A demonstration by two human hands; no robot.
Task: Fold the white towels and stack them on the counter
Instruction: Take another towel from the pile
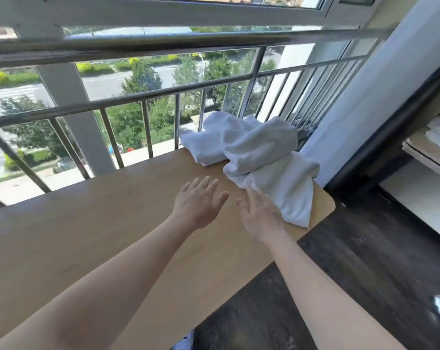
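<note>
Fingers [204,183] of the left hand [198,202] are spread straight, holding nothing; the right hand [262,215] is equally flat and empty, fingertips just meeting the crumpled towel [264,150] at centre right. It lies heaped on the counter [113,236] against a flatter towel [201,150], so both hands seem poised to drag it onto bare wood

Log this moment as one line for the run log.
left hand: open, over counter | right hand: open, fingertips at white towels | white towels: crumpled heap, counter's right end
</note>
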